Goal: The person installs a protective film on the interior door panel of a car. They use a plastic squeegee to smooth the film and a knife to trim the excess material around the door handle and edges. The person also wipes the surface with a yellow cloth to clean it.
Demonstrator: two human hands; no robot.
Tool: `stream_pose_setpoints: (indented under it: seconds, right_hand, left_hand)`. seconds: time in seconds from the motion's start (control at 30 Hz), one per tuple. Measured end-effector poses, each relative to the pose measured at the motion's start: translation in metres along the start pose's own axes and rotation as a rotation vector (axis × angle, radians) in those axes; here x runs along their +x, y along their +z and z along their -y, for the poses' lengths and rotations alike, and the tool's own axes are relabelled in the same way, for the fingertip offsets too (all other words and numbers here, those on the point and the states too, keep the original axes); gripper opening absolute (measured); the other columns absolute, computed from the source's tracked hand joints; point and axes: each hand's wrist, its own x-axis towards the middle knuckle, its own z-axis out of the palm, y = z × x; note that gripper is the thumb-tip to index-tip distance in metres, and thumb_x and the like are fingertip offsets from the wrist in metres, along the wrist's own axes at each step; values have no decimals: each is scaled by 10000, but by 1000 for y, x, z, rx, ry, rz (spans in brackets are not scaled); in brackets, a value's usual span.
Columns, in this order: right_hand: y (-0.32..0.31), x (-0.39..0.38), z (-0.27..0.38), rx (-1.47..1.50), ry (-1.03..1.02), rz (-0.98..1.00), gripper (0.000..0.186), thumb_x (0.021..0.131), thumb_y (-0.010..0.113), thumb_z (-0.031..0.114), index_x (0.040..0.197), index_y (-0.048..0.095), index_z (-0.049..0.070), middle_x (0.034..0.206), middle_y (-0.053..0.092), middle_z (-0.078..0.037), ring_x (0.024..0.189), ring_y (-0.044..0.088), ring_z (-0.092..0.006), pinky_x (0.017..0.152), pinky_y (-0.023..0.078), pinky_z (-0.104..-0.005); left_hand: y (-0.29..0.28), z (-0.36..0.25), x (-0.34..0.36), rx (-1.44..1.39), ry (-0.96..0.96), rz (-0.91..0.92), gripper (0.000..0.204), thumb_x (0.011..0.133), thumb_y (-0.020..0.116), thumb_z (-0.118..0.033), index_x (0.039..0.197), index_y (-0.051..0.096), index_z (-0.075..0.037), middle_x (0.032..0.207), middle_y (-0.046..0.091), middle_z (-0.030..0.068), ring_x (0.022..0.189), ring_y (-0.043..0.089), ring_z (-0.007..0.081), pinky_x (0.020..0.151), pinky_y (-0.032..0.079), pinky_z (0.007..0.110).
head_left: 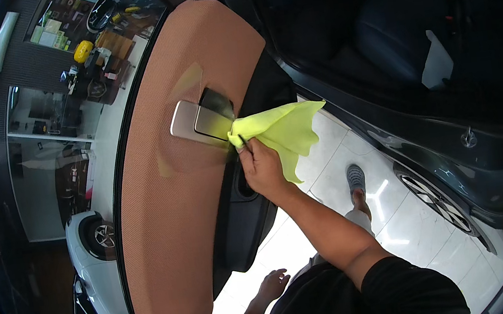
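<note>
My right hand (259,161) is closed on a bright yellow-green cloth (279,129), pinched between thumb and fingers. The bunched end of the cloth meets the lower edge of a glossy dark panel (212,121) beside a silver door handle (184,121); the loose part hangs off to the right. Both handle parts are set in the tan perforated trim (175,229) of a car door. Down by my waist hangs my left hand (273,285), fingers loosely bent and slightly apart, with nothing seen in it. Faint yellowish patches show on the trim around the handle.
The dark car body (424,129) and its wheel (436,200) stand to the right. Below is a pale tiled floor (322,170), with my foot in a grey shoe (356,177). Past the door glass are a white car (98,263) and cluttered furniture (107,55).
</note>
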Motion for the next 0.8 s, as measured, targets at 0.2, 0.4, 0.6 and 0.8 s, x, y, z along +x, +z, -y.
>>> stream_pose_setpoints:
  seconds: [0.2, 0.4, 0.6, 0.8]
  right_hand:
    - [0, -13, 11, -18, -70, 27, 117, 939, 564, 125, 988, 581, 20, 879, 662, -207, 797, 641, -424, 696, 511, -493]
    - [-3, 12, 10, -1, -31, -40, 116, 944, 541, 125, 972, 566, 15, 878, 653, -222, 784, 636, -431, 685, 504, -506]
    - [8, -3, 34, -7, -175, -29, 75, 903, 588, 78, 956, 589, 25, 827, 643, -203, 736, 641, -405, 656, 519, -474]
    - [7, 44, 78, -52, -414, -77, 60, 880, 608, 76, 922, 599, 34, 806, 655, -168, 699, 644, -382, 619, 519, -461]
  left_hand:
    - [2, -1, -11, -13, 16, 19, 375, 951, 635, -312, 1199, 649, -32, 1026, 706, 154, 922, 682, 275, 847, 540, 385]
    - [0, 5, -4, -34, -13, 3, 386, 964, 608, -327, 1220, 640, -41, 1024, 694, 160, 978, 665, 304, 897, 523, 403]
    - [10, 16, -2, 5, -57, 45, 409, 970, 592, -370, 1228, 642, -57, 1091, 691, 175, 1045, 650, 317, 933, 512, 409]
    - [2, 0, 2, 19, -42, 51, 421, 972, 580, -379, 1239, 636, -59, 1105, 690, 177, 1072, 642, 328, 956, 505, 415]
